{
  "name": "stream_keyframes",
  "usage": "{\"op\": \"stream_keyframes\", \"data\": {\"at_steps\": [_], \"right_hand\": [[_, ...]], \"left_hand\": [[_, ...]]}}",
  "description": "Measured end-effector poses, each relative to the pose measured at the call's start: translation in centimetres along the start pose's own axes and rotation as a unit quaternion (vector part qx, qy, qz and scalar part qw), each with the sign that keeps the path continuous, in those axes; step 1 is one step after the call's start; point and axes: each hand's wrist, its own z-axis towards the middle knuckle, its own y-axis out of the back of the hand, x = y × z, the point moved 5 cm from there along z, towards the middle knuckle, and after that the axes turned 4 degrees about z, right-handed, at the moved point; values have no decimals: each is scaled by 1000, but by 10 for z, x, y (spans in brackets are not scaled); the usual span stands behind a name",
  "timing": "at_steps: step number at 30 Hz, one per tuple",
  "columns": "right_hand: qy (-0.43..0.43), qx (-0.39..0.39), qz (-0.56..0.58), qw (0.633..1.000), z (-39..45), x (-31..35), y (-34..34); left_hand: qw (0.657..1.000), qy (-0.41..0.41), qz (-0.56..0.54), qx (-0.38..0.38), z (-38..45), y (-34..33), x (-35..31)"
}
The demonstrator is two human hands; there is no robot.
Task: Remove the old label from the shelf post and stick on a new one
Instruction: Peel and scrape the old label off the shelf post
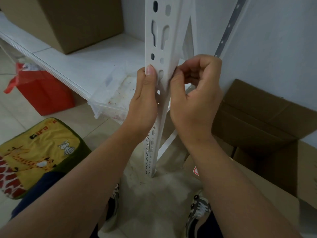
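Observation:
A white slotted shelf post runs from the top of the view down to the floor. My left hand grips the post from the left, its thumb pressed flat on the front face. My right hand is at the post's right edge with its fingers curled, and its fingertips pinch at that edge. The post and my fingers hide what it pinches. No label shows on the visible front face of the post.
A white shelf to the left carries a cardboard box and a clear plastic bin. An open cardboard box lies on the right, a red bag and a giraffe cushion on the left.

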Motion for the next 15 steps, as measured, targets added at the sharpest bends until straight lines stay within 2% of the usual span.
{"op": "stream_keyframes", "data": {"at_steps": [4,15], "right_hand": [[-25,-2,19,1000,2,-2,6],[64,42,-53,996,3,4,-1]], "left_hand": [[1000,-10,12,9,1,1,0],[1000,-11,3,13,2,3,2]]}}
